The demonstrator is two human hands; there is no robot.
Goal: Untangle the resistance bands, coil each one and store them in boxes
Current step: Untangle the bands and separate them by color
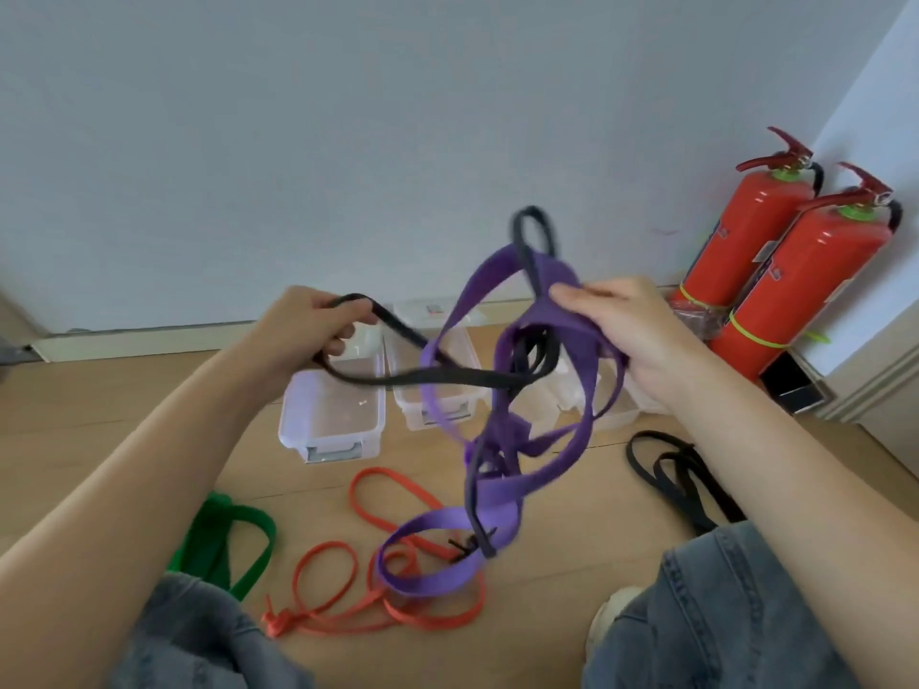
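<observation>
A wide purple band (497, 494) hangs in the air, tangled with a thin black band (437, 376). My right hand (631, 330) grips the purple band near its top, where a black loop sticks up. My left hand (308, 325) grips a loop of the black band and holds it out to the left. On the floor lie an orange band (378, 494), a green band (233, 534) at the left and another black band (681, 469) at the right. Clear plastic boxes (330, 420) stand open behind the tangle.
Two red fire extinguishers (776, 271) stand in the right corner beside a small black box (790, 385). A white wall with a skirting board runs behind the boxes. My knees in grey jeans (716, 619) fill the bottom corners.
</observation>
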